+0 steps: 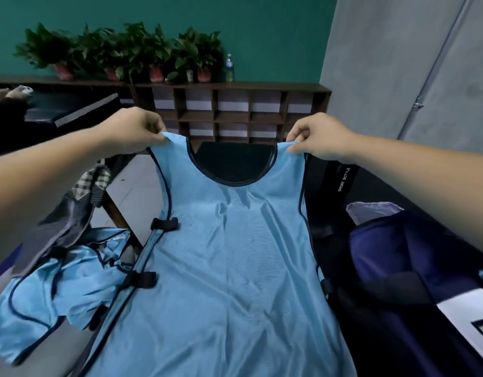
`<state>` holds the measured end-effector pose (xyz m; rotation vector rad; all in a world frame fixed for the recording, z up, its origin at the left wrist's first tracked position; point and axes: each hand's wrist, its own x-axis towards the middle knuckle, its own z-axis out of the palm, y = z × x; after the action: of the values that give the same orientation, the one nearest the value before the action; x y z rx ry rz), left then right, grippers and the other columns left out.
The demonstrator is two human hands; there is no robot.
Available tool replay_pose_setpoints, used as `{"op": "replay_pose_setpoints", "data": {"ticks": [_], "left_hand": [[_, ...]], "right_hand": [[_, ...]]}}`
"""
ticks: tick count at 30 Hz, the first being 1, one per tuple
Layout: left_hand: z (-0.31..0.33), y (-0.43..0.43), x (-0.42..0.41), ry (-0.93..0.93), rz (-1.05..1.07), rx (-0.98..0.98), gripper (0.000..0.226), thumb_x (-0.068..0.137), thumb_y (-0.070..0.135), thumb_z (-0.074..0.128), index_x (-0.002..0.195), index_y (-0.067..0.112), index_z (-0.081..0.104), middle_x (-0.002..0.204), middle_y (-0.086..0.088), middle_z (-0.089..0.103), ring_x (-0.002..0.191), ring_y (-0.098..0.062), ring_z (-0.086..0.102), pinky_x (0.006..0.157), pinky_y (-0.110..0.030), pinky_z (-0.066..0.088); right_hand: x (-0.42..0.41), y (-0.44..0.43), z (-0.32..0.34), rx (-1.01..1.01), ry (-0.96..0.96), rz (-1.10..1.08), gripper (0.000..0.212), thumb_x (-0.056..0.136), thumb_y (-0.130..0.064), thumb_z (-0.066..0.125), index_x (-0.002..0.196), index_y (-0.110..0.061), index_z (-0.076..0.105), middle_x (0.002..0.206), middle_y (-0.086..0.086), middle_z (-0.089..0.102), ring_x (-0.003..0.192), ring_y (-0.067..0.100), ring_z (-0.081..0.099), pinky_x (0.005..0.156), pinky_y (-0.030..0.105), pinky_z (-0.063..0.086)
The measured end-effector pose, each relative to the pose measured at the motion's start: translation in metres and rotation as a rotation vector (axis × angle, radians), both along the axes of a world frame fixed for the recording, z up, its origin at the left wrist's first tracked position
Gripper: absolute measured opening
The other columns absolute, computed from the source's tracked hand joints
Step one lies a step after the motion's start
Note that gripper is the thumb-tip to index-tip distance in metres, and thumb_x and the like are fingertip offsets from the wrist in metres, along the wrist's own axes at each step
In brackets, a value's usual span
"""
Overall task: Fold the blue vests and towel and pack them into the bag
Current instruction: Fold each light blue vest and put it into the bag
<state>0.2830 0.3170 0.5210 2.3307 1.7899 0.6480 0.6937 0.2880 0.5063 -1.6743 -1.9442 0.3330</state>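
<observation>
Fingers of left hand (131, 131) and right hand (320, 137) curled, pinching blue vest (229, 254) shoulder straps.

Hands: two, left hand (131, 131) and right hand (319, 137). Blue vests: two. Spread vest (235, 254) centre, crumpled vest (71, 284) near left. Bag (414, 268): one, near right. Lilac towel (371, 210): one, at bag's far end. Black sport bottle (343, 178): one, right. Clear water bottle (229, 67): one, far. Potted plants (142, 47): five pots countable, blurry, far. Shelf unit (235, 110): one, far. Checked cloth (94, 176): one, left.
</observation>
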Motion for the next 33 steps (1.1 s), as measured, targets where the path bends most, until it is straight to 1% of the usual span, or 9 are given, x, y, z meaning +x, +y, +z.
{"op": "replay_pose_setpoints", "data": {"ticks": [3,7,11,15,18,23,25,29,33], "left_hand": [[0.003,-0.037,-0.006,0.002,-0.032,-0.025,0.013,0.094,0.035,0.077,0.087,0.025,0.073,0.082,0.001,0.072,0.073,-0.019,0.063,0.059,-0.032,0.043],[0.003,-0.081,-0.011,0.048,-0.063,-0.046,0.014,0.094,0.038,0.077,0.086,0.028,0.072,0.076,0.001,0.071,0.068,-0.023,0.063,0.06,-0.033,0.044],[0.001,-0.123,-0.018,0.091,-0.124,-0.05,0.015,0.095,0.039,0.077,0.084,0.031,0.071,0.072,0.007,0.072,0.062,-0.012,0.063,0.06,-0.032,0.048],[-0.006,-0.163,-0.026,0.102,-0.18,-0.063,0.013,0.094,0.039,0.077,0.084,0.033,0.072,0.078,0.012,0.074,0.072,-0.011,0.069,0.069,-0.039,0.057],[-0.016,-0.192,-0.032,0.112,-0.232,-0.087,0.012,0.094,0.037,0.077,0.085,0.031,0.071,0.08,0.013,0.075,0.074,-0.008,0.069,0.069,-0.034,0.056],[-0.04,-0.236,-0.039,0.123,-0.334,-0.155,0.014,0.095,0.032,0.079,0.084,0.033,0.069,0.08,0.016,0.075,0.076,-0.007,0.071,0.068,-0.023,0.054],[-0.055,-0.249,-0.044,0.145,-0.382,-0.171,0.017,0.094,0.033,0.079,0.082,0.036,0.067,0.083,0.017,0.074,0.08,-0.007,0.071,0.071,-0.023,0.054],[-0.092,-0.265,-0.057,0.191,-0.451,-0.222,0.02,0.092,0.035,0.081,0.082,0.039,0.064,0.088,0.018,0.071,0.084,-0.009,0.069,0.074,-0.028,0.054],[-0.126,-0.277,-0.067,0.182,-0.469,-0.262,0.017,0.086,0.036,0.082,0.085,0.04,0.065,0.091,0.02,0.07,0.086,-0.007,0.069,0.076,-0.027,0.055]], "right_hand": [[-0.008,-0.032,0.005,-0.038,0.009,0.057,0.012,0.083,-0.018,0.089,0.087,-0.024,0.079,0.078,-0.004,0.077,0.076,0.009,0.069,0.085,0.036,0.059],[-0.018,-0.074,0.01,-0.06,-0.015,0.112,0.011,0.084,-0.02,0.088,0.086,-0.026,0.08,0.079,-0.004,0.077,0.073,0.006,0.067,0.081,0.035,0.057],[-0.027,-0.121,0.009,-0.095,-0.033,0.156,0.01,0.086,-0.02,0.086,0.087,-0.028,0.079,0.081,-0.005,0.078,0.078,0.018,0.073,0.078,0.037,0.057],[-0.031,-0.165,0.0,-0.133,-0.074,0.194,0.014,0.085,-0.021,0.087,0.086,-0.031,0.077,0.082,-0.009,0.078,0.081,0.015,0.074,0.081,0.039,0.06],[-0.034,-0.197,-0.012,-0.168,-0.079,0.239,0.015,0.084,-0.019,0.087,0.086,-0.03,0.077,0.083,-0.011,0.078,0.077,0.012,0.073,0.08,0.04,0.062],[-0.038,-0.241,-0.042,-0.169,-0.156,0.287,0.019,0.083,-0.02,0.086,0.086,-0.034,0.074,0.083,-0.017,0.075,0.076,0.004,0.07,0.071,0.024,0.056],[-0.038,-0.256,-0.056,-0.183,-0.207,0.31,0.019,0.084,-0.02,0.085,0.09,-0.034,0.073,0.083,-0.017,0.073,0.079,0.002,0.068,0.068,0.017,0.051],[-0.037,-0.279,-0.081,-0.212,-0.328,0.353,0.023,0.085,-0.025,0.078,0.102,-0.037,0.069,0.089,-0.018,0.068,0.087,-0.002,0.063,0.073,0.018,0.052],[-0.037,-0.294,-0.109,-0.244,-0.457,0.411,0.027,0.085,-0.025,0.066,0.109,-0.037,0.063,0.096,-0.021,0.063,0.084,-0.009,0.054,0.076,0.015,0.043]]}}
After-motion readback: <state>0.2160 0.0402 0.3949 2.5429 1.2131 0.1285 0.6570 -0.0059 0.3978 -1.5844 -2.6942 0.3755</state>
